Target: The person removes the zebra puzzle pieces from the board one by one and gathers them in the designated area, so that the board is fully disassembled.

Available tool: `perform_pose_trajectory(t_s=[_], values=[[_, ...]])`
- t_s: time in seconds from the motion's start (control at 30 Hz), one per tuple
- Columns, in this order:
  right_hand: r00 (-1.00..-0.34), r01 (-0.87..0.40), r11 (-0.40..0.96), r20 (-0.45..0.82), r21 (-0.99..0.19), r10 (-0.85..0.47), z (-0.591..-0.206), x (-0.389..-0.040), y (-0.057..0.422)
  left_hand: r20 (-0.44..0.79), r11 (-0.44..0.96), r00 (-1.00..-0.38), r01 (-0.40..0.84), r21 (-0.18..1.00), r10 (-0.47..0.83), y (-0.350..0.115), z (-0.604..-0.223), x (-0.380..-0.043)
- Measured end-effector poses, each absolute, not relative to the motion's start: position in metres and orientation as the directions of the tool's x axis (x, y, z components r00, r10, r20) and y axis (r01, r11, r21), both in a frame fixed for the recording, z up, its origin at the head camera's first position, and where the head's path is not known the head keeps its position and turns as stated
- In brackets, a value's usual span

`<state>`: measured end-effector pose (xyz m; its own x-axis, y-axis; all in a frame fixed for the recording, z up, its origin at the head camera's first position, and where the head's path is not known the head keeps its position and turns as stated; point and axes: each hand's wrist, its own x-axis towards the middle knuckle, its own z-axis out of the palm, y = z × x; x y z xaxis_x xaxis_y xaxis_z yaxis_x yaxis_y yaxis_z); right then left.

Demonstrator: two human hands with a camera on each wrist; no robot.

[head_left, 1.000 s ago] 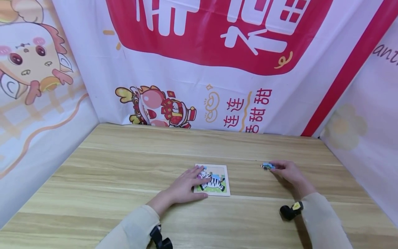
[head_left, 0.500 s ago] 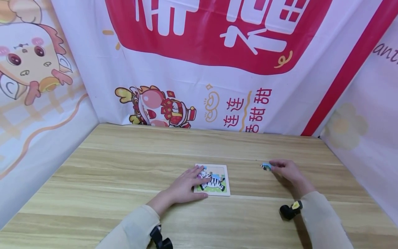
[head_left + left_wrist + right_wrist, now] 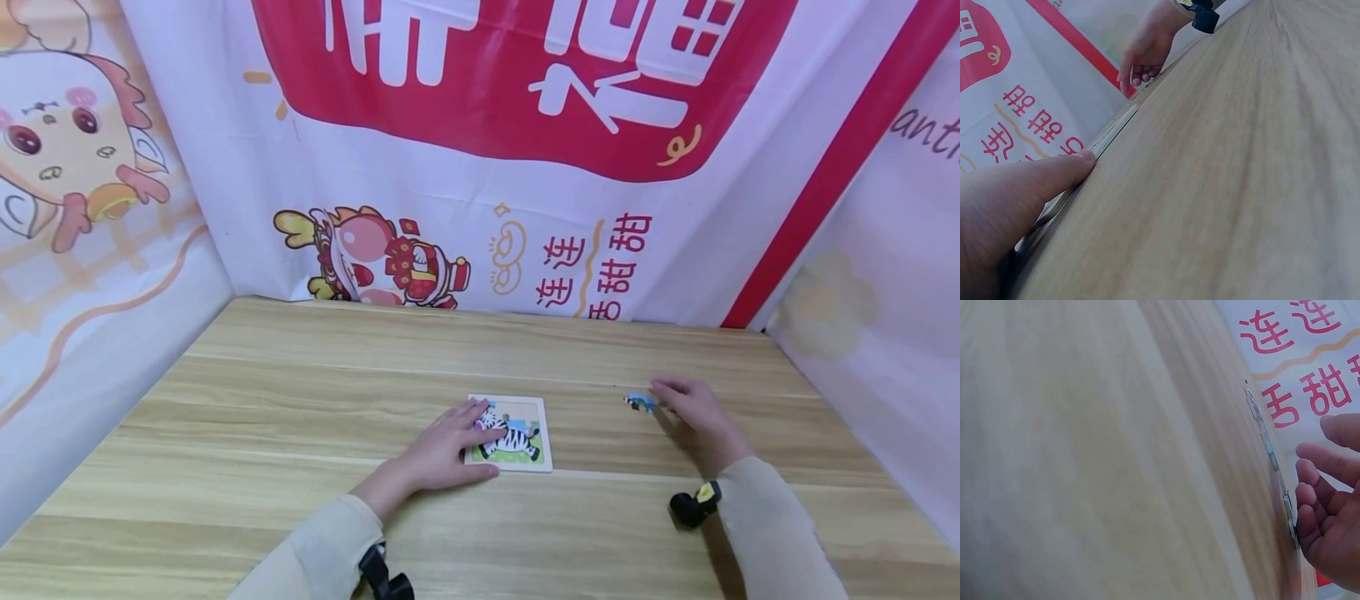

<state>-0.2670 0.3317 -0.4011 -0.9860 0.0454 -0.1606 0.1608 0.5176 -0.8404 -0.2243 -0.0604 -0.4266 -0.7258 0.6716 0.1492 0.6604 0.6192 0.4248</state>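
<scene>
A small square jigsaw board [image 3: 547, 437] with a pale frame lies flat on the table; it carries a picture of a zebra [image 3: 519, 444] on green and blue. My left hand [image 3: 446, 450] rests on its left part with straight, spread fingers, hiding some of the picture. To the right, my right hand [image 3: 693, 412] is beside and partly over some blue puzzle pieces [image 3: 637, 402] lying on the wood. In the right wrist view the thumb and index finger stand apart and hold nothing, the other fingers loosely bent near thin pieces [image 3: 1265, 434] seen edge-on.
The wood-grain table [image 3: 337, 400] reaches back to a white and red printed cloth [image 3: 480, 183]. Printed cloths also stand along the left and right sides. A black wrist camera [image 3: 693, 507] sits on the right wrist, close above the table.
My right thumb and fingers have moved off the blue piece, which now lies on the table. The left hand stays on the board. The head view has shifted slightly.
</scene>
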Motion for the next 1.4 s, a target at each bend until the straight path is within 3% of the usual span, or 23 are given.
perform_pose_trajectory(t_s=[0.2,0.27,0.3,0.43,0.53,0.67,0.73,0.97,1.23,1.4], values=[[-0.983,0.184,0.394,-0.175,-0.900,0.059,-0.399,-0.265,0.330,0.178,0.609,-0.713,0.681,0.407,0.678,-0.060,-0.428,-0.225],[-0.973,0.229,0.277,-0.221,-0.933,0.061,-0.398,-0.263,0.329,0.184,0.606,-0.711,0.684,0.407,0.679,-0.060,-0.429,-0.226],[-0.976,0.216,0.302,-0.205,-0.929,0.068,-0.397,-0.262,0.328,0.187,0.604,-0.710,0.685,0.407,0.679,-0.060,-0.429,-0.226],[-0.963,0.269,0.150,-0.261,-0.951,0.071,-0.394,-0.258,0.325,0.184,0.607,-0.715,0.679,0.414,0.674,-0.060,-0.429,-0.226],[-0.972,0.237,0.269,-0.230,-0.934,0.055,-0.388,-0.254,0.321,0.174,0.611,-0.723,0.668,0.425,0.669,-0.060,-0.428,-0.225],[-0.991,0.117,0.550,-0.135,-0.827,0.009,-0.379,-0.250,0.311,0.172,0.611,-0.728,0.660,0.437,0.664,-0.061,-0.428,-0.224],[-0.995,0.078,0.605,-0.104,-0.792,-0.008,-0.377,-0.250,0.304,0.176,0.609,-0.729,0.660,0.441,0.662,-0.061,-0.428,-0.224],[-0.995,-0.093,0.594,0.053,-0.799,-0.084,-0.380,-0.252,0.276,0.168,0.613,-0.752,0.627,0.482,0.637,-0.061,-0.429,-0.222],[-0.996,-0.056,0.541,0.006,-0.839,-0.094,-0.379,-0.250,0.237,0.152,0.628,-0.774,0.597,0.499,0.614,-0.072,-0.426,-0.219],[-0.996,0.007,0.538,-0.053,-0.843,-0.069,-0.378,-0.251,0.213,0.160,0.632,-0.753,0.632,0.449,0.639,-0.078,-0.424,-0.218]])
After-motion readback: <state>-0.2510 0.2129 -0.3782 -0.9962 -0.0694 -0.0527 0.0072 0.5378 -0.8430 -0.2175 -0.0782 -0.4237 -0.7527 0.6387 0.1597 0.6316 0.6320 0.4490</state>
